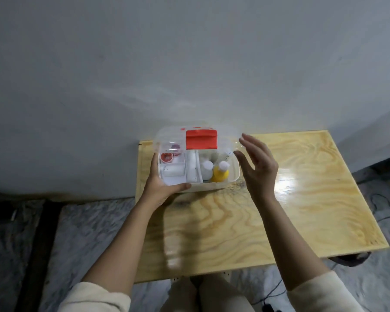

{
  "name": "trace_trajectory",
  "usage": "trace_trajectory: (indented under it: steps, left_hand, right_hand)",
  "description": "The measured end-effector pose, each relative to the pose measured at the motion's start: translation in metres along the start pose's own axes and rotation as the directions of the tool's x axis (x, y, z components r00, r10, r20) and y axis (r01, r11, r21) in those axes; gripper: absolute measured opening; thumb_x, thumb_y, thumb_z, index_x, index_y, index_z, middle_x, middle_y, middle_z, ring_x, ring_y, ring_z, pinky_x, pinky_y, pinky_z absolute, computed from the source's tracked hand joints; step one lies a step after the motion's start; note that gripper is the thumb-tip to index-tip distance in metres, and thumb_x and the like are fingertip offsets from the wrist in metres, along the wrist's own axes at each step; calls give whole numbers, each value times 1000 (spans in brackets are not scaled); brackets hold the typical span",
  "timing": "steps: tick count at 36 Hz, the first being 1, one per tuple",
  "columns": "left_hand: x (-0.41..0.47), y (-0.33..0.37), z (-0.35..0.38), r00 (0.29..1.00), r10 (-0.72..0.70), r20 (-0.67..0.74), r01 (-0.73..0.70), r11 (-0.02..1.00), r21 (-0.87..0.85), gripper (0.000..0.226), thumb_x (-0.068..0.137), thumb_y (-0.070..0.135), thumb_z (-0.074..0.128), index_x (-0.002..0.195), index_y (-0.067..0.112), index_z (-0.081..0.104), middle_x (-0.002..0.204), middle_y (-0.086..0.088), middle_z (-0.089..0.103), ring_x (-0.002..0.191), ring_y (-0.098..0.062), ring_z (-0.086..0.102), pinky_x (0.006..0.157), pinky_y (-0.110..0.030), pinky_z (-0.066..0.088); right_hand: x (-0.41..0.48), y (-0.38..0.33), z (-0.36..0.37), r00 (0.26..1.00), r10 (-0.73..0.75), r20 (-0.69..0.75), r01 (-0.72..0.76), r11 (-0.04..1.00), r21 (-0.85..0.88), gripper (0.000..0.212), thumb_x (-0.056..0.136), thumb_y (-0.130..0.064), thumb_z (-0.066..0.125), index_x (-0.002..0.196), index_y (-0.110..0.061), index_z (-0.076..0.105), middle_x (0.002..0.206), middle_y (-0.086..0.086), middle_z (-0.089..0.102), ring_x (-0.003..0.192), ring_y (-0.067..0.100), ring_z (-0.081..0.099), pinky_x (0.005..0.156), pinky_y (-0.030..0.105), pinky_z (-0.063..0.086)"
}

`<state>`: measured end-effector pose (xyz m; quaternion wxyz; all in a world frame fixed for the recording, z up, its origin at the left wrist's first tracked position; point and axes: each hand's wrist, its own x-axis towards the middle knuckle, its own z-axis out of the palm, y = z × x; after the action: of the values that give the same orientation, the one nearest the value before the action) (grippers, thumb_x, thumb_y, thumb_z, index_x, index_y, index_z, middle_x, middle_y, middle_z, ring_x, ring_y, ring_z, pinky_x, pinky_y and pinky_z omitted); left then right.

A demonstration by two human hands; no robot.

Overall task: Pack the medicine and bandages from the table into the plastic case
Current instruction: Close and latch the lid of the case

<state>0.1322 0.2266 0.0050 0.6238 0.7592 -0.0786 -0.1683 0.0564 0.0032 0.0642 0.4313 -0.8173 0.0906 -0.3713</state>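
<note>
One clear plastic case with a white base (212,186) stands at the far left end of the pale glossy wooden surface (302,199), close to its rear and left edges, its transparent lid (167,136) raised and carrying one red handle block (201,138). Inside I count two capped bottles standing side by side in the right section, one white bottle (207,170) and one yellow bottle with a white cap (221,173); one white bandage roll (173,171) lying in the left tray; and one round red-rimmed container (166,157) behind it. Further pale items at the rear of the right section are too blurred to count. My left hand (160,185) grips the case's near-left corner, thumb along the front wall. My right hand (257,167) hovers just beside the lid's right edge, its grip wide and holding nothing. The surface to the right of and in front of the case is bare, with ample room for moving. A plain grey wall backs the surface; grey marbled floor shows beyond its left edge.
</note>
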Motion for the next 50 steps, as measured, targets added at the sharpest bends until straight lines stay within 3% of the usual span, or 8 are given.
trace_trajectory:
  steps: [4, 9, 17, 24, 28, 33, 43, 50]
  left_hand:
    - [-3, 0, 0, 999, -33, -25, 34, 999, 15, 116, 56, 13, 90, 148, 25, 19, 126, 27, 38, 114, 4, 42, 79, 7, 31]
    - [-1, 0, -3, 1000, -19, -10, 19, 999, 33, 104, 56, 8, 89, 142, 21, 30, 116, 21, 50, 102, 7, 51, 73, 4, 39]
    - [0, 5, -8, 995, 55, 85, -51, 997, -50, 104, 47, 18, 91, 136, 11, 38, 132, -9, 55, 120, -17, 56, 93, -31, 51]
    - [-1, 6, -11, 993, 27, 117, -19, 998, -68, 106, 48, 23, 91, 138, 17, 36, 134, -7, 53, 121, -19, 54, 95, -35, 51]
    - [-1, 7, -10, 993, -70, 95, 80, 991, -109, 110, 57, 51, 84, 146, 24, 26, 144, 1, 45, 131, -15, 46, 107, -45, 41]
    - [-1, 5, -8, 989, -132, 63, 138, 985, -102, 105, 61, 70, 72, 147, 37, 21, 152, 8, 34, 139, -12, 34, 114, -45, 31]
    - [-4, 4, -3, 992, -120, 24, 122, 989, -85, 104, 64, 66, 68, 150, 37, 15, 156, 15, 23, 143, -4, 21, 117, -34, 21]
    - [-6, 5, 3, 994, -109, -15, 108, 993, -53, 97, 75, 56, 60, 152, 32, 6, 160, 12, 10, 146, -6, 11, 116, -31, 15]
  right_hand:
    - [-26, 5, 2, 998, -46, -45, 43, 997, -66, 31, 77, 1, 72, 107, -2, 65, 114, 11, 63, 107, 13, 60, 87, 12, 47]
    - [-43, 14, 6, 997, -54, -57, 46, 991, -124, 31, 77, -4, 73, 108, -2, 66, 116, 6, 60, 110, 16, 59, 92, 34, 53]
    - [-67, 30, 1, 998, 13, 64, -3, 988, -157, 34, 79, -6, 72, 111, -3, 64, 115, 13, 60, 111, 19, 55, 95, 31, 50]
    - [-61, 24, 1, 997, 54, 51, -45, 986, -157, 22, 84, -7, 65, 106, -6, 67, 109, 16, 63, 105, 19, 58, 92, 20, 48]
    - [-52, 16, 7, 992, 36, 121, -19, 990, -137, 21, 87, -15, 60, 106, -11, 68, 108, 13, 64, 106, 23, 59, 92, 24, 48]
    - [-35, 4, 23, 967, -15, 255, 37, 996, -80, 20, 88, -17, 58, 100, -8, 71, 104, 10, 68, 109, 21, 59, 95, 27, 47]
    - [-51, 10, 21, 946, -67, 317, 80, 996, -28, 17, 86, -21, 61, 96, -13, 72, 108, -3, 67, 115, 14, 57, 109, 39, 34]
    - [-57, 18, 19, 913, -91, 398, 178, 967, -185, 39, 82, -27, 68, 119, -16, 60, 129, 2, 59, 129, 14, 45, 113, 37, 29]
